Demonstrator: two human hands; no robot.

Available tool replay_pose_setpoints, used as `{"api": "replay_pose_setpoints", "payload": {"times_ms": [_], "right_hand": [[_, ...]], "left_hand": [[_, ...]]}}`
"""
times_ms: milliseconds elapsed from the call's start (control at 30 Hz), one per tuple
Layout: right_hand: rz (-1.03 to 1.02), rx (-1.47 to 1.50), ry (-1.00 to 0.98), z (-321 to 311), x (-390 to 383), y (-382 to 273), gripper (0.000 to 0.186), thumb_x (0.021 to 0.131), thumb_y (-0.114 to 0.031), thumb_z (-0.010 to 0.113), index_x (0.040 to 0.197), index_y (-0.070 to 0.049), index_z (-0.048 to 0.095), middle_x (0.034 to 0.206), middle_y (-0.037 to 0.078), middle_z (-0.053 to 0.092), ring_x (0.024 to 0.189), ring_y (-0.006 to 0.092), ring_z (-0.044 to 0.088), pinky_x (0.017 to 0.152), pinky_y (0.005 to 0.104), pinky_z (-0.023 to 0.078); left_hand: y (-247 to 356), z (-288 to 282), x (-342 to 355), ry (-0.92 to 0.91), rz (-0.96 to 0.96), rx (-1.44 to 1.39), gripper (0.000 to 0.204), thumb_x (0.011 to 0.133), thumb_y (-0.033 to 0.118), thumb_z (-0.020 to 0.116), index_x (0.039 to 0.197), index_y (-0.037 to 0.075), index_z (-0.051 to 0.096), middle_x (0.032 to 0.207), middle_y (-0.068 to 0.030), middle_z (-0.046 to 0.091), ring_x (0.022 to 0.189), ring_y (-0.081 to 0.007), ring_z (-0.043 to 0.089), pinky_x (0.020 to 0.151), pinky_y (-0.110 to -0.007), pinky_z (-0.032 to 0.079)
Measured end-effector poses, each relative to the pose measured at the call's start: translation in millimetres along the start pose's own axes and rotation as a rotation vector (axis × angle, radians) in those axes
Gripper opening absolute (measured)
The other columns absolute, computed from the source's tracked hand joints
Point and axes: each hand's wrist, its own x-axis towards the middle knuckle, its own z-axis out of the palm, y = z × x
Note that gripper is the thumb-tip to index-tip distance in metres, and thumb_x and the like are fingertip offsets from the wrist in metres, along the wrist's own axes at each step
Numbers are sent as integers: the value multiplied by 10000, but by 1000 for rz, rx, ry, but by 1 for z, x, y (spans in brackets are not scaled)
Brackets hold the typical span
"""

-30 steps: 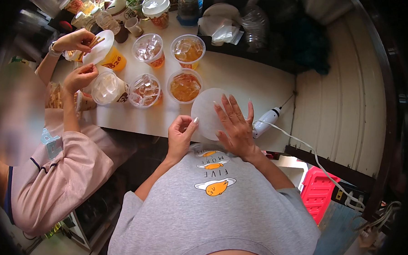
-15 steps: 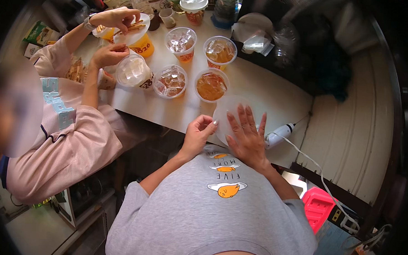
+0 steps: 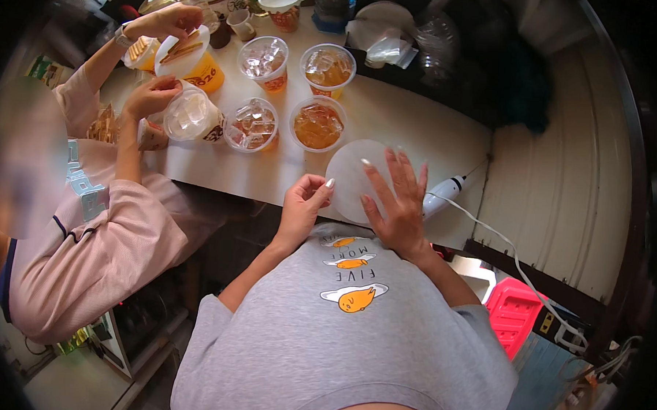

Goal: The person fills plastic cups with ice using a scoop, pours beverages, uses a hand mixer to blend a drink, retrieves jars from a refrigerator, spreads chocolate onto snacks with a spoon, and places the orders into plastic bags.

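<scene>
Around the translucent disc (image 3: 347,182) little has changed: left hand (image 3: 301,206) still pinches its left edge, right hand (image 3: 401,210) stays wide-spread over its right, so handling seems unfinished

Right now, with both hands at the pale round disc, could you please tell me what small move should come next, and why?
I would probably raise the left edge of the pale disc slightly: the left hand sits right at that edge, fingers curled, while the right hand spreads over the opposite side and could steady it.
</scene>
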Motion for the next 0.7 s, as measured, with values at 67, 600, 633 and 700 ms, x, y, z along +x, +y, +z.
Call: {"api": "replay_pose_setpoints", "payload": {"times_ms": [67, 600, 633, 700], "right_hand": [[-49, -12, -45, 3, 2, 2, 486, 816, -290, 561, 1280, -195, 454, 1376, 99, 345, 1288, 275, 284, 1029, 574, 86], [-92, 21, -101, 10, 1, 5, 426, 834, -329, 535, 1242, -213, 494, 1354, 75, 380, 1295, 248, 275, 1031, 582, 84], [-97, 23, -102, 10, 1, 5, 426, 834, -329, 535, 1242, -213, 494, 1354, 75, 380, 1295, 248, 275, 1031, 582, 84], [-120, -6, -101, 12, 2, 6, 413, 828, -323, 548, 1227, -224, 511, 1354, 95, 376, 1302, 271, 257, 1026, 591, 76]], "left_hand": [[1, 1, 0, -1, -7, 6, 157, 847, 209, 611, 876, 62, 564, 785, 23, 575, 723, -43, 523, 673, -206, 443], [0, 4, 1, 13, 4, -6, 137, 866, 184, 582, 882, 50, 562, 806, 15, 574, 734, -42, 521, 677, -208, 442], [-2, 3, 1, 18, 5, -8, 137, 866, 184, 582, 882, 50, 562, 806, 15, 574, 734, -42, 521, 677, -208, 442], [-6, 0, 2, 18, 15, -17, 171, 856, 216, 594, 886, 50, 568, 819, -1, 584, 759, -69, 548, 727, -250, 473]]}}
